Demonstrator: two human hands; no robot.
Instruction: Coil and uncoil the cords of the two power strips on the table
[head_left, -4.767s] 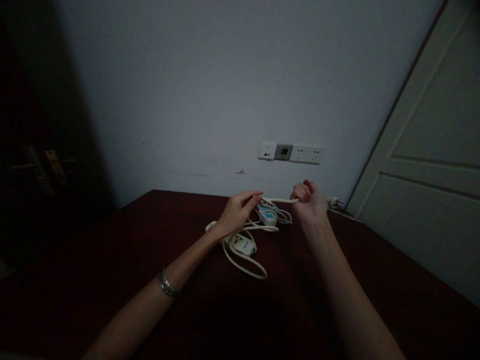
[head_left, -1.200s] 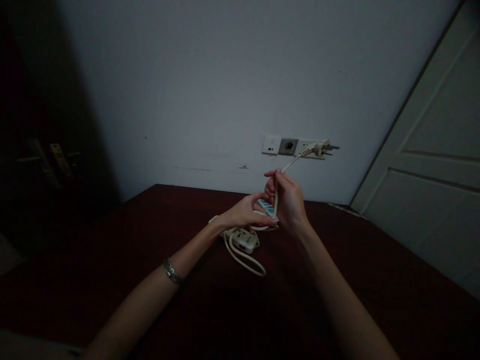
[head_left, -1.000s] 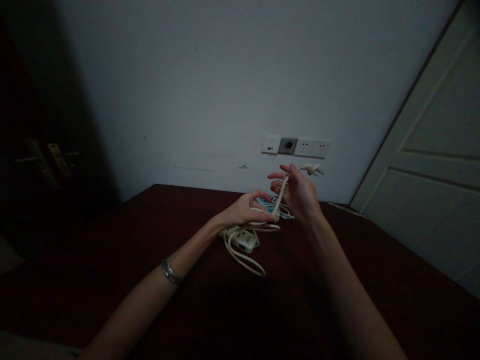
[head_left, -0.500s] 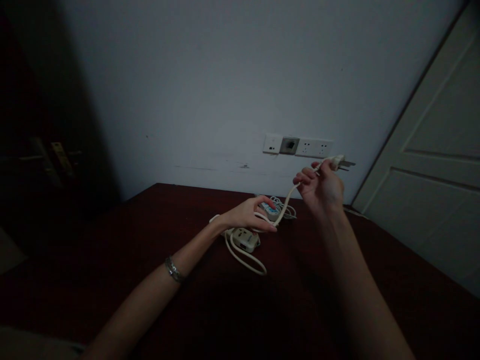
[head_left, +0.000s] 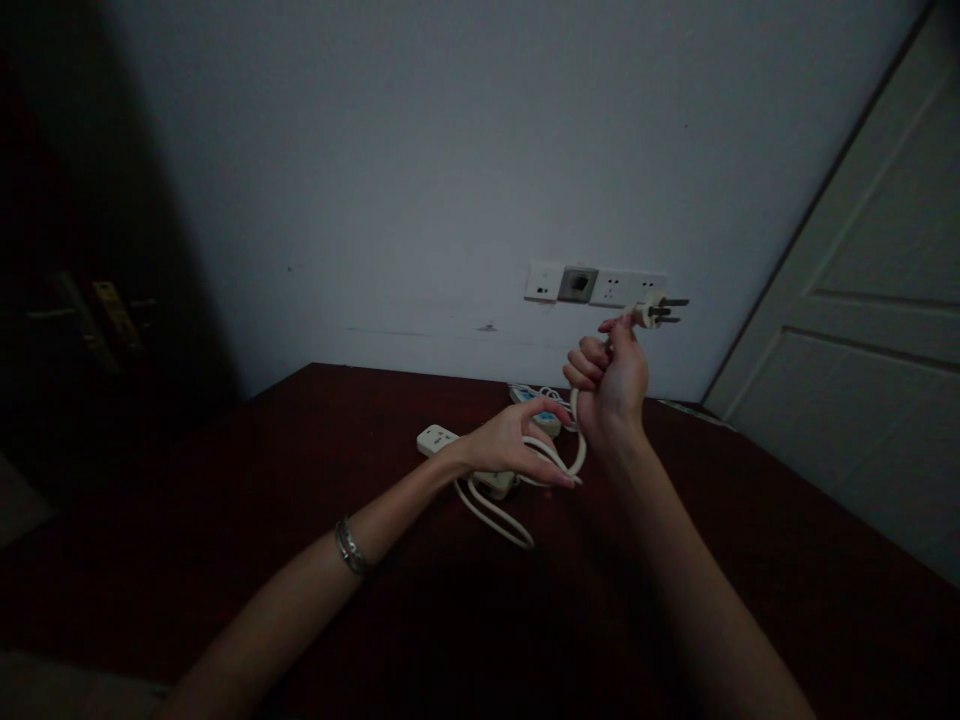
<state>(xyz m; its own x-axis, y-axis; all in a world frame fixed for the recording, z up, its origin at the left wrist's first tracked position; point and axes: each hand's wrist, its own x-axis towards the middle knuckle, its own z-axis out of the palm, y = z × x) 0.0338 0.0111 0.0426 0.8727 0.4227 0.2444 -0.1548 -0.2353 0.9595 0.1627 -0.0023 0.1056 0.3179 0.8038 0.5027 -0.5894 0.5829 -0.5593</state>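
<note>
My right hand (head_left: 616, 382) is closed around the cord just behind a white three-pin plug (head_left: 649, 312). The plug's metal prongs point right, in front of the wall. From this hand the white power cord (head_left: 582, 452) curves down to my left hand (head_left: 504, 442). The left thumb and fingers form a C around loops of that cord. Beneath the left hand and wrist lies a white power strip (head_left: 435, 438), partly hidden, with a loop of cord hanging out in front of it. Just behind the left fingers is a second power strip, grey and blue (head_left: 551, 418).
All this is on a dark red tabletop (head_left: 360, 400) against a pale wall. A row of wall sockets (head_left: 609, 288) is set above its back edge. A white panelled door (head_left: 862, 400) stands at the right, and a dark door with a brass-coloured lock plate (head_left: 116, 310) at the left.
My right hand has moved left and slightly down with the plug, and the cord between the hands now bends in a slack curve. My left hand has shifted slightly right and down.
</note>
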